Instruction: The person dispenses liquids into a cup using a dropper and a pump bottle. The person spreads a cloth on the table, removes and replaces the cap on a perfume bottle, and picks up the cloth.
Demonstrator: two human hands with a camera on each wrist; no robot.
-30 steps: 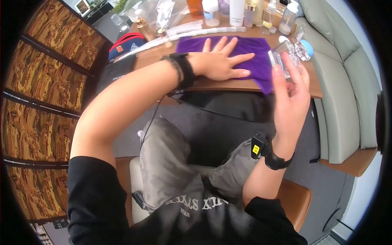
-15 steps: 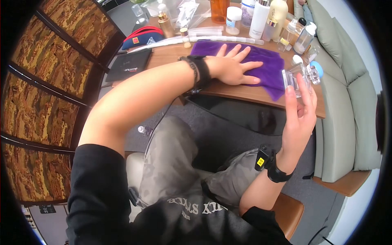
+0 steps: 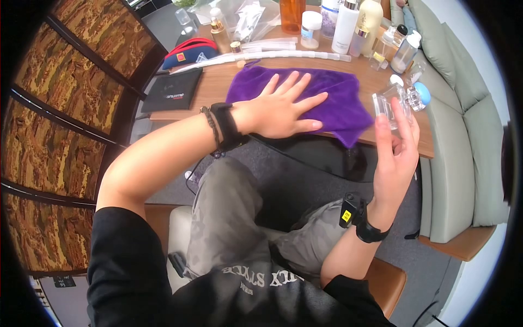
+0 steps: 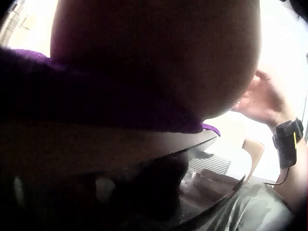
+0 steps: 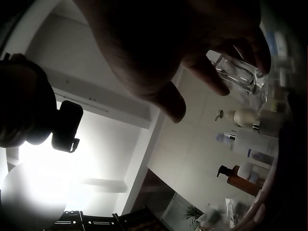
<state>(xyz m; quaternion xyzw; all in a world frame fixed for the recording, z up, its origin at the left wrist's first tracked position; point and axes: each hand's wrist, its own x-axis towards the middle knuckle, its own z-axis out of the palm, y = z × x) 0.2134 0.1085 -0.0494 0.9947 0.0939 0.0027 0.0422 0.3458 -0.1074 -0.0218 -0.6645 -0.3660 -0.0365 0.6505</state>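
My left hand (image 3: 283, 114) lies flat with its fingers spread on a purple cloth (image 3: 343, 98), near the table's front edge. In the left wrist view the hand fills the top as a dark shape over the cloth (image 4: 211, 129). At the table's right end my right hand (image 3: 400, 141) holds a clear glass perfume bottle (image 3: 384, 103), tilted sideways with its thick base to the left. Its fingers partly cover the glass. In the right wrist view the bottle (image 5: 236, 72) shows among the dark fingers, while the thumb (image 5: 173, 103) stands apart from it.
A blue-topped jar (image 3: 422, 94) is right beside the perfume bottle. Several pump bottles and jars, among them a white bottle (image 3: 345, 30), line the back right. Behind the cloth runs a long translucent strip (image 3: 294, 54). A black pouch (image 3: 173, 90) and a red-and-blue case (image 3: 188, 53) lie left.
The left hand has slid left and toward the person, and the purple cloth has shifted the same way. The right hand keeps its hold on the perfume bottle. The head view has also shifted.
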